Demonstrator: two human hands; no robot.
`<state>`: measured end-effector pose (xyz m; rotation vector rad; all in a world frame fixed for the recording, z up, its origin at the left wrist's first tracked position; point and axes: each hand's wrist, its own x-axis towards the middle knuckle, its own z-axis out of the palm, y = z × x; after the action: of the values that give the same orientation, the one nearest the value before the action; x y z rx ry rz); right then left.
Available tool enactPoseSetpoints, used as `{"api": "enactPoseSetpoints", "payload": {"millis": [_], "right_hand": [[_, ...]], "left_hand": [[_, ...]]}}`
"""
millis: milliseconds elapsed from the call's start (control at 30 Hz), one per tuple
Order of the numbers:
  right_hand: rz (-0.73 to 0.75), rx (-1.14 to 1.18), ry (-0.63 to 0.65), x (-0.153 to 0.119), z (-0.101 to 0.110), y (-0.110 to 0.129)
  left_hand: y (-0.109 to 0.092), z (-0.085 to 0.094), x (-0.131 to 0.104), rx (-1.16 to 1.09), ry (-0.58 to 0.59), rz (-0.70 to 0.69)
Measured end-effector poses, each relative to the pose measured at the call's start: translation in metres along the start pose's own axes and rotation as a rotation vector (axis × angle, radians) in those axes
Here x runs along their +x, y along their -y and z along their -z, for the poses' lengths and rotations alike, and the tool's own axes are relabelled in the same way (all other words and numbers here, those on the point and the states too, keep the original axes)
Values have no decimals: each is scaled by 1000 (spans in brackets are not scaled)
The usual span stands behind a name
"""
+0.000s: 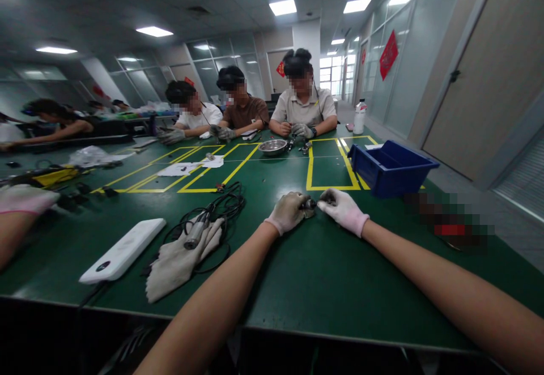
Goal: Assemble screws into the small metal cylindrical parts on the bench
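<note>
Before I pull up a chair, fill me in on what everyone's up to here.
The wearer's gloved left hand holds a small dark metal part above the green table, and the gloved right hand is right beside it. The blue bin stands off to the right; a grey cloth with a cabled metal tool on it lies to the left. Across the table, three people sit with their hands at small items too blurred to name.
</note>
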<state>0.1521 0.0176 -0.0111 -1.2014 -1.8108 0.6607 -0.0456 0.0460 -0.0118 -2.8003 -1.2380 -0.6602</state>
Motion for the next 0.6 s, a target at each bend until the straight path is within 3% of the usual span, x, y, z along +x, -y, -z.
{"api": "enactPoseSetpoints", "payload": {"millis": [133,267,600], "right_hand": [[-59,163,-32,5,0,-9],[-72,259,62,7,1,-14],[22,53,72,1,3,-5]], "left_hand": [[-10,3,1,-26,6,26],[-21,6,1,-56,8,65],[-21,4,1,-67,-8,45]]}}
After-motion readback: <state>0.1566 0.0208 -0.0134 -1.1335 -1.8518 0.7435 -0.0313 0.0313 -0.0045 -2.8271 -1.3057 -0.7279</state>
